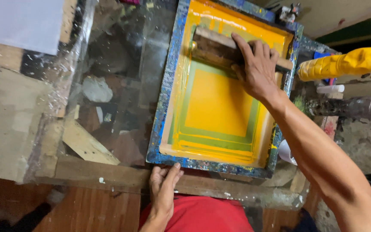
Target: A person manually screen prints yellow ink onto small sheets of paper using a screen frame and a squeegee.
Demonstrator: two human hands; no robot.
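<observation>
squeegee [220, 49]: brown wood bar, lying flat at 12 o'clock inside the frame.
screen frame [164, 107]: blue, paint-spotted, flat, full of yellow ink.

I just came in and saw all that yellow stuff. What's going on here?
A person is working at a screen-printing frame that lies flat on a glass table. The right hand grips a wooden squeegee at the far end of the screen, which is covered in yellow ink. The left hand rests on the wooden table edge by the frame's near side. A yellow-smeared bottle lies off to the right.
</observation>
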